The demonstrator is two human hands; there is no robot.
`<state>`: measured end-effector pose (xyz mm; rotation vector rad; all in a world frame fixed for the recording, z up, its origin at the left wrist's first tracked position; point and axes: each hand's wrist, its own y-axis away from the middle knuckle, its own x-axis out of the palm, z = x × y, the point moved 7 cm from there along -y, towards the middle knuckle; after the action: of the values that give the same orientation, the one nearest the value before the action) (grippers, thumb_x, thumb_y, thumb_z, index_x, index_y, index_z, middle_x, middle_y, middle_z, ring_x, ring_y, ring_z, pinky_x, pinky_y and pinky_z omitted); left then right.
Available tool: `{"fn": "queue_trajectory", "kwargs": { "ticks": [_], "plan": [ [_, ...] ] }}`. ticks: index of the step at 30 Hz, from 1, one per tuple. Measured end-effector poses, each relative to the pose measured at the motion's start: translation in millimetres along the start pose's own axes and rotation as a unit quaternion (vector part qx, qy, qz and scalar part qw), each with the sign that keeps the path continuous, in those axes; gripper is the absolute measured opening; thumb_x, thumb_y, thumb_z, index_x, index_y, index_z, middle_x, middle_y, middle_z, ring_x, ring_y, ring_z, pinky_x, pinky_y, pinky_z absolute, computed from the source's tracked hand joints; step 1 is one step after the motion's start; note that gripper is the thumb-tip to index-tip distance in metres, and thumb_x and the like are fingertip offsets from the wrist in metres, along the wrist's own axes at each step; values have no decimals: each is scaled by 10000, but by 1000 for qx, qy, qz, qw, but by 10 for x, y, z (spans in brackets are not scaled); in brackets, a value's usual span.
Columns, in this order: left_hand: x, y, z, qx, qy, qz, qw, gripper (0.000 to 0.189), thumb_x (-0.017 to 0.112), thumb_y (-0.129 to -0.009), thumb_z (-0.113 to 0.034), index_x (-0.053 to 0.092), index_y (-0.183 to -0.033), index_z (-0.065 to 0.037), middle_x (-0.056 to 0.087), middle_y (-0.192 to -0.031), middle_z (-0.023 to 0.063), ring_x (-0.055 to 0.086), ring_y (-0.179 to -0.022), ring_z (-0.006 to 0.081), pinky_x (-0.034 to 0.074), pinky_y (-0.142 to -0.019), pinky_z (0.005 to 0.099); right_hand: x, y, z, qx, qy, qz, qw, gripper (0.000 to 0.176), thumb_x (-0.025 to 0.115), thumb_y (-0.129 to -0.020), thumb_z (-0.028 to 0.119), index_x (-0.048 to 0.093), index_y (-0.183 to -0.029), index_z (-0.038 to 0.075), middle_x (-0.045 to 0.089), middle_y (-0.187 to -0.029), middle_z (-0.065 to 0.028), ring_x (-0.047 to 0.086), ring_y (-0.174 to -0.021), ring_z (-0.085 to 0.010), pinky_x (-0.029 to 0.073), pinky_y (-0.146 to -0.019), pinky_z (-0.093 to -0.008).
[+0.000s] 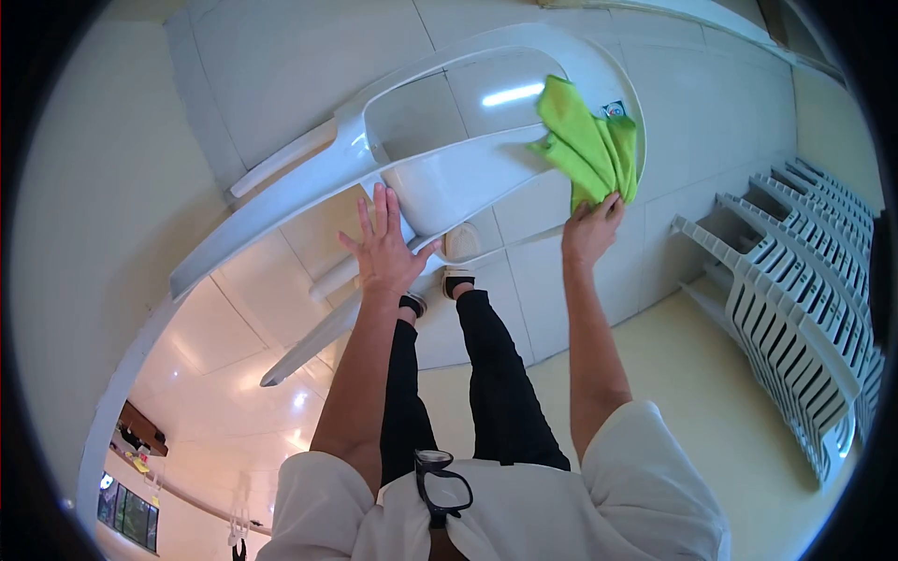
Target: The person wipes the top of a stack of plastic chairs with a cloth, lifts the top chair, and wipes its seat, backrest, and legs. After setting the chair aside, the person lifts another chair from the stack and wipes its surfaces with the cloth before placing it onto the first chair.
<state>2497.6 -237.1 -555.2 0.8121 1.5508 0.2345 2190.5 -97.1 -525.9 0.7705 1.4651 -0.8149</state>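
Observation:
A white plastic chair [458, 182] lies tipped in front of me, its curved frame running across the upper middle of the view. My right hand [591, 229] pinches the lower edge of a bright green cloth [589, 140], which drapes over the rounded right end of the chair. Beside the cloth's upper right, a small round sticker [614, 109] shows on the white plastic. With fingers spread, my left hand [388, 248] is at the chair's near edge, its fingertips over the plastic and nothing in its grasp.
Stacked white slatted chairs [786, 299] stand at the right. A pale wall [112, 140] rises on the left. Large tiles [683, 112] cover the floor, and my shoes [456, 280] are just below the tipped chair. Eyeglasses [442, 486] hang from my shirt.

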Motion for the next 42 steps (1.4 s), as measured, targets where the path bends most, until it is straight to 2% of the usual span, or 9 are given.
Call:
{"fn": "queue_trajectory", "kwargs": {
  "ticks": [6, 15, 19, 22, 25, 28, 29, 38, 42],
  "plan": [
    [112, 21, 46, 14, -2, -33, 999, 1117, 652, -712, -644, 93, -1502, -87, 19, -1580, 34, 130, -1423, 338, 207, -987, 739, 488, 797, 66, 220, -223, 44, 949, 481, 397, -980, 215, 338, -1291, -148, 401, -1181, -340, 469, -1055, -468, 409, -889, -487],
    [160, 58, 71, 0, 10, -44, 999, 1134, 655, -709, -642, 76, -1500, -70, 1, -1580, 39, 132, -1423, 341, 203, -1008, 717, 811, 2216, 859, 230, -363, 247, 869, 405, 445, -959, 243, 534, -758, -98, 538, -649, -273, 543, -644, -428, 433, -676, -496],
    [107, 89, 64, -9, 42, -30, 999, 1123, 682, -711, -594, 56, -1508, -108, 8, -1583, 32, 80, -1439, 335, 119, -1036, 719, 454, 1968, 667, 61, -366, 359, 857, 344, 500, -934, 245, 559, -822, -74, 596, -714, -275, 575, -728, -472, 447, -680, -465],
    [47, 130, 30, -4, 53, -36, 998, 1102, 695, -718, -557, 65, -1508, -119, 8, -1583, 38, 61, -1441, 332, 81, -1049, 709, -252, 1188, 340, 146, -468, 356, 795, 294, 514, -943, 218, 591, -947, -66, 567, -686, -90, 491, -634, -118, 438, -588, -317],
    [76, 127, 45, 0, 39, -40, 998, 1082, 695, -728, -533, 72, -1507, -114, 14, -1583, 39, 47, -1443, 324, 53, -1058, 699, -1061, 489, 343, 118, -516, 377, 760, 295, 487, -975, 242, 587, -1132, 13, 469, -684, 82, 336, -547, -7, 280, -460, -202],
    [18, 164, -6, 2, 19, -26, 999, 1055, 685, -747, -512, 79, -1505, -97, 25, -1581, 56, 40, -1445, 317, 47, -1058, 698, -1612, 3, 469, 53, -517, 376, 767, 316, 491, -971, 209, 551, -1210, 11, 553, -807, 43, 442, -621, -28, 363, -514, -201],
    [-12, 183, -14, 6, 15, -30, 999, 1055, 685, -747, -512, 79, -1505, -97, 25, -1581, 56, 40, -1445, 317, 47, -1058, 698, -1476, -72, 416, 49, -536, 400, 742, 318, 536, -943, 181, 529, -1209, 7, 609, -1003, -35, 552, -863, -71, 461, -752, -222],
    [141, 326, 72, 30, -28, -19, 999, 880, 570, -865, -460, 99, -1501, -73, 87, -1561, 134, 70, -1436, 344, 64, -1101, 632, -2035, -1480, 570, 45, -707, 431, 559, 461, 634, -876, 199, 499, -1279, 17, 636, -1040, -54, 620, -877, -135, 509, -761, -253],
    [125, 352, 129, 38, -24, -32, 998, 890, 583, -855, -451, 101, -1500, -70, 96, -1558, 145, 85, -1431, 356, 61, -1103, 624, -710, -2001, 16, -95, -221, 458, 856, 447, 639, -880, 322, 593, -1171, -14, 646, -973, -60, 600, -872, -150, 484, -756, -297]
  ]
}}
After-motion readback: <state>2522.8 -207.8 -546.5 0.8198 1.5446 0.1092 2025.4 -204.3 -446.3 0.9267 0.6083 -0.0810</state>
